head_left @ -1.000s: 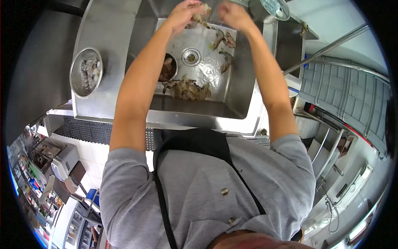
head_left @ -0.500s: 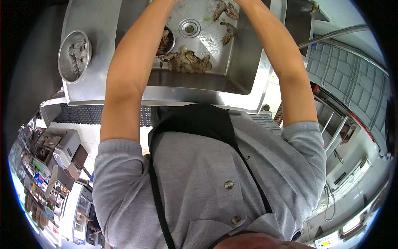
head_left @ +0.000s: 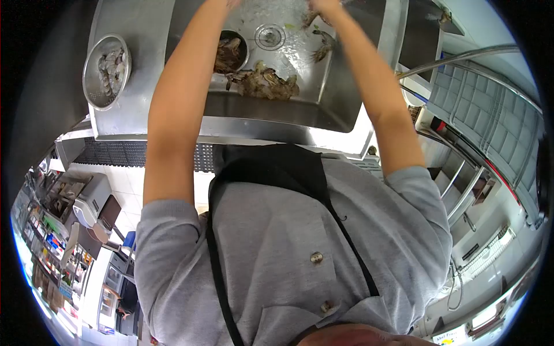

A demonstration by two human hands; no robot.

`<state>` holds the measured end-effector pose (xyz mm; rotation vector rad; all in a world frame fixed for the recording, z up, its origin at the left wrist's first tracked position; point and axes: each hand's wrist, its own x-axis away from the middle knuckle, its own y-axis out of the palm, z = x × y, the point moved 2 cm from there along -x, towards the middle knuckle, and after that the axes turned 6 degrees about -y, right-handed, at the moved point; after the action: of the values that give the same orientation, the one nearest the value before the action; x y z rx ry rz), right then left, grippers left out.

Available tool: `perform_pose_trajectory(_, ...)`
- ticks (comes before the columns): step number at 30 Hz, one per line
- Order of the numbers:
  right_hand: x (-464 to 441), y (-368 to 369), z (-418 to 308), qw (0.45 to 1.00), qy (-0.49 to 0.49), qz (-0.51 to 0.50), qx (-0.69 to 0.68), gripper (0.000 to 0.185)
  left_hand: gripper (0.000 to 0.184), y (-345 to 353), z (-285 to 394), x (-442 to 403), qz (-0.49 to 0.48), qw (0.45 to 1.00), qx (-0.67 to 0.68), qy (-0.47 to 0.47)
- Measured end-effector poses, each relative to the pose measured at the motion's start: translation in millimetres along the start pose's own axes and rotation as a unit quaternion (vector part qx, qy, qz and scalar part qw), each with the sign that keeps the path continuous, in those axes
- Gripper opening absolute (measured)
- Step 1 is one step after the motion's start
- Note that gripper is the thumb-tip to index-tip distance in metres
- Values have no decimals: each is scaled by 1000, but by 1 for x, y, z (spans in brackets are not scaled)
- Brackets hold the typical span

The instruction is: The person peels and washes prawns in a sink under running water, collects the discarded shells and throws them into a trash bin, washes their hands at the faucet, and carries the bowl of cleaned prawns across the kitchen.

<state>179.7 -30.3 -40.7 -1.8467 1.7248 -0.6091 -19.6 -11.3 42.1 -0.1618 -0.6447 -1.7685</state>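
Because the top edge cuts off my left hand (head_left: 232,3) and part of my right hand (head_left: 326,4), I cannot tell whether either is closed on anything. By my right hand is a blurred shrimp (head_left: 310,18), partly covered. Inside one sink (head_left: 277,109) I count one lone shrimp (head_left: 324,46) right of one drain (head_left: 269,37), one tangled heap (head_left: 264,83), and one bowl (head_left: 245,49) partly hidden behind my left forearm (head_left: 190,66). One colander (head_left: 90,79) holds pale shrimp (head_left: 111,69), overlapping past counting.
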Motion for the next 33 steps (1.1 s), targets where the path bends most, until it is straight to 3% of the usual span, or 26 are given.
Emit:
perform_pose_trajectory(1,27,38,28,993,-36,-11,109,23,14,-14,-4,5,36,998,-35,38)
perform_pose_trajectory(3,90,104,43,950,48,-251,179,23,15,-37,-5,21,77,992,-73,72)
perform_pose_trajectory(4,120,143,62,925,33,-358,118,26,13,-44,0,36,96,988,-100,72)
perform_pose_trajectory(5,145,155,50,880,63,-437,175,28,11,-52,3,54,116,983,-128,70)
perform_pose_trajectory(8,191,201,56,870,88,-449,185,36,10,-85,7,93,123,989,-83,16)
perform_pose_trajectory(10,204,212,58,846,118,-466,232,44,30,-111,4,115,199,957,-212,23)
perform_pose_trajectory(11,209,217,62,846,114,-468,229,44,30,-117,5,125,204,955,-214,21)
perform_pose_trajectory(14,217,209,72,885,61,-399,230,46,32,-135,4,148,214,965,-150,37)
perform_pose_trajectory(16,207,188,64,905,33,-408,114,44,31,-142,0,158,225,962,-149,32)
perform_pose_trajectory(20,192,164,53,931,75,-357,-3,38,28,-149,-17,167,230,963,-135,34)
perform_pose_trajectory(22,180,128,10,964,29,-257,-64,31,27,-146,-24,170,232,965,-115,35)
perform_pose_trajectory(29,157,77,-61,968,-152,-95,-174,29,26,-148,-34,178,212,971,-96,51)
perform_pose_trajectory(33,154,72,-76,968,-169,-78,-171,29,26,-150,-34,183,202,975,-70,62)
